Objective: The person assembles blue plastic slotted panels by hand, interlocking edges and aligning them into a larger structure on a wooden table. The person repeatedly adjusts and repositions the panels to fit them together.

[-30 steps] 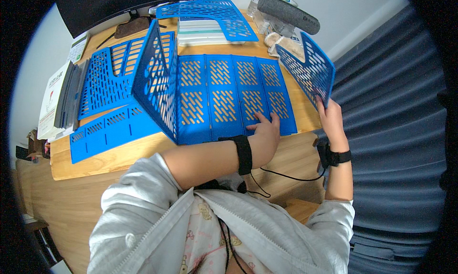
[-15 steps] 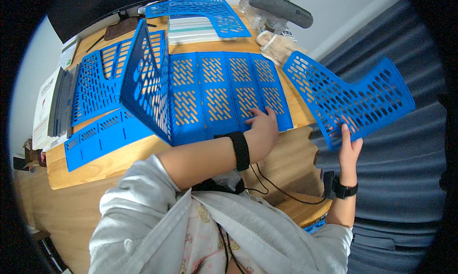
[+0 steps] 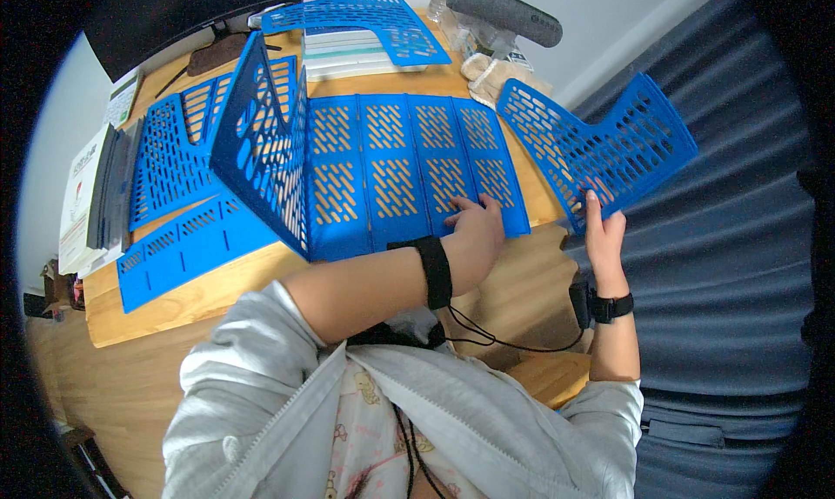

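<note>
A blue slotted side panel (image 3: 600,147) of a file rack, with a cut-out upper edge, is in my right hand (image 3: 603,234). I pinch its near lower edge with the thumb in front, and other fingers are partly hidden behind it. The panel is tilted beside the table's right edge. My left hand (image 3: 474,238) rests with fingers apart on the near right part of a flat blue slotted base panel (image 3: 374,173). At the base's left end another blue side panel (image 3: 261,143) stands upright, leaning a little to the left.
More blue slotted panels (image 3: 170,164) lie on the left of the wooden table (image 3: 191,299). Another panel (image 3: 357,16) lies over a book stack (image 3: 348,60) at the back. Books (image 3: 87,195) stand far left. A plush item (image 3: 496,77), a grey case (image 3: 504,14) and dark curtain (image 3: 722,264) are rightward.
My right hand has moved left and away from me with the side panel, bringing it closer to the base's right end. My left hand has barely shifted.
</note>
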Available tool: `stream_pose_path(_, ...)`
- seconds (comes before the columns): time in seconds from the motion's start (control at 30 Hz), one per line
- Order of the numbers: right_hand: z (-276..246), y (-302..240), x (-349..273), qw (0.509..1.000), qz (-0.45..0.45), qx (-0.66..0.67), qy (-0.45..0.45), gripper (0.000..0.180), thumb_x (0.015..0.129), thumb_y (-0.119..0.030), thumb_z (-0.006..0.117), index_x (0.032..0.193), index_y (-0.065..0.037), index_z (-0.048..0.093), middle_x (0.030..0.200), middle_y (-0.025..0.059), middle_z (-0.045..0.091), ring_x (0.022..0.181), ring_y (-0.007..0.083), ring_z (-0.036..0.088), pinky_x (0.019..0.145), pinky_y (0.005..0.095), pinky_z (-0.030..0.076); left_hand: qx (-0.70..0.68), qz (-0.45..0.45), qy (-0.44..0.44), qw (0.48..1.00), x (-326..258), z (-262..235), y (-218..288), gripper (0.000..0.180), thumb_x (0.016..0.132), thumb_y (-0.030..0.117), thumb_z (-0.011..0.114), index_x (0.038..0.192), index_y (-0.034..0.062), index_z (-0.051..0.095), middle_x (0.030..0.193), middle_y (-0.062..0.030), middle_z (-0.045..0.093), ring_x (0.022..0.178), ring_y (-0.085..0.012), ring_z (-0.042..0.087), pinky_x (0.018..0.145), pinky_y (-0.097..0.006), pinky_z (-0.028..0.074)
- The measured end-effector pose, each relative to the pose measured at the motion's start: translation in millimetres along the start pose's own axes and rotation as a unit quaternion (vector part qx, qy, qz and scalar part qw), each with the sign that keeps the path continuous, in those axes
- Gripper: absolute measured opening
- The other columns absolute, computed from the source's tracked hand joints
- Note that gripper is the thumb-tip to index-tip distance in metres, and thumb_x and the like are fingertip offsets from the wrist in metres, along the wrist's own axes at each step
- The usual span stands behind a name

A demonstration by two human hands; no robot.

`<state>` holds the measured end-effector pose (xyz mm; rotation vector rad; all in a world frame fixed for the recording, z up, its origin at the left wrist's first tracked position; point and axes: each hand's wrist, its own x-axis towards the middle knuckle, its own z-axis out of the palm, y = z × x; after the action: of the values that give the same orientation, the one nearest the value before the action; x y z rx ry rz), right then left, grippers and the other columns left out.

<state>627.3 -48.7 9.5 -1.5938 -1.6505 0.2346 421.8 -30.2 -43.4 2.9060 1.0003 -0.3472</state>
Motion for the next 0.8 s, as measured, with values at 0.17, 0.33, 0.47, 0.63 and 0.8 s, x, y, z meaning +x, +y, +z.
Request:
stream_pose_path(0.17, 17, 0, 23, 0.992, -0.051, -0.116, -0.027, 0.025, 0.095, -0.021, 0.05, 0.099, 0.0, 0.063, 0.077, 0.0187, 0.063, 0.067, 0.0316, 0.062, 0.063, 0.0363, 0.048, 0.001, -0.017, 0.009, 1.0, 2, 5, 2, 0.04, 0.085, 0.018, 0.053, 0.116, -0.0062, 0.059, 0.133, -0.0332, 0.037, 0.096, -0.0548, 0.054, 0.06, -0.058, 0.052)
stream_pose_path(0.33, 36, -3, 45, 0.991, -0.024, -0.122, -0.052, 0.026, 0.094, -0.021, 0.05, 0.099, 0.002, 0.06, 0.081, 0.0222, 0.063, 0.074, 0.0392, 0.062, 0.062, 0.0407, 0.047, 0.036, 0.035, -0.01, 0.999, 5, 2, -2, 0.04, 0.085, 0.017, 0.052, 0.116, -0.0063, 0.059, 0.133, -0.0332, 0.037, 0.094, -0.0538, 0.056, 0.059, -0.056, 0.053)
stream_pose_path(0.47, 41, -7, 47, 0.99, -0.047, -0.124, -0.057, 0.027, 0.095, -0.022, 0.05, 0.099, 0.003, 0.06, 0.082, 0.0238, 0.062, 0.077, 0.0411, 0.06, 0.064, 0.0412, 0.047, 0.016, -0.001, 0.019, 1.0, -3, -3, -1, 0.04, 0.085, 0.017, 0.052, 0.116, -0.0059, 0.059, 0.134, -0.033, 0.037, 0.092, -0.0519, 0.057, 0.06, -0.056, 0.052)
stream_pose_path(0.63, 9, -12, 23, 0.993, 0.018, -0.101, -0.056, 0.027, 0.095, -0.022, 0.051, 0.099, 0.003, 0.062, 0.077, 0.0177, 0.063, 0.067, 0.0234, 0.061, 0.063, 0.0336, 0.047, 0.064, 0.037, 0.0, 0.997, -6, -8, -4, 0.047, 0.087, 0.02, 0.05, 0.125, -0.0071, 0.051, 0.137, -0.0316, 0.034, 0.093, -0.0501, 0.058, 0.056, -0.053, 0.053)
stream_pose_path(0.8, -36, -25, -14, 1.0, 0.005, -0.001, 0.012, 0.025, 0.094, -0.014, 0.052, 0.106, 0.005, 0.062, 0.092, 0.0091, 0.067, 0.073, 0.0148, 0.062, 0.066, 0.0277, 0.049, 0.051, 0.015, -0.033, 0.998, 2, -11, -3, 0.057, 0.088, 0.022, 0.048, 0.136, -0.0061, 0.037, 0.139, -0.0307, 0.033, 0.095, -0.0462, 0.059, 0.056, -0.051, 0.053)
